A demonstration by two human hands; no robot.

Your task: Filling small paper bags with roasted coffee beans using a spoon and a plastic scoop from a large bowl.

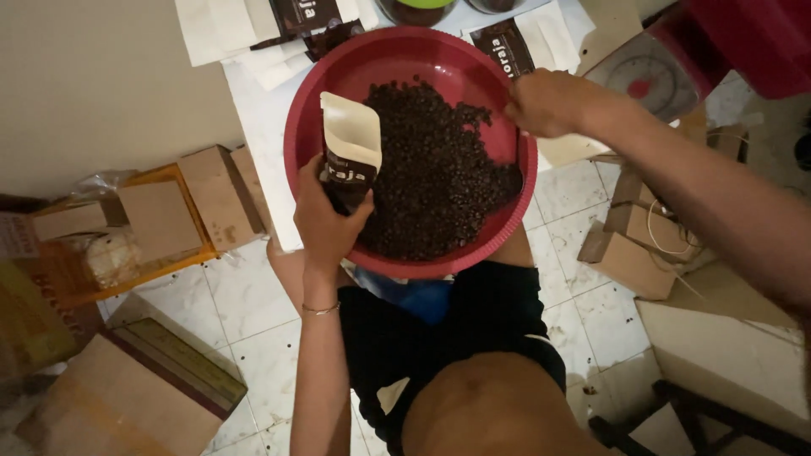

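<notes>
L hand (325, 221) grips pouch (350, 152) upright over beans (439, 173) in red bowl (297, 127); R hand (549, 103) curled at far rim w/ fingers down, maybe scooping, contents unclear

cardboard boxes (211, 196) lie on the tiled floor (253, 312) (left side), a dial scale (646, 80) at upper right.

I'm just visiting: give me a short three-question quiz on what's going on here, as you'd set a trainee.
1. True or false: the red basin holds dark coffee beans.
2. Which hand holds the pouch? A left, B right.
3. Fill in: the right hand is over the basin's far ___ rim.

Key: 1 true. 2 A; the left hand grips the open-topped pouch upright. 3 right.
</notes>
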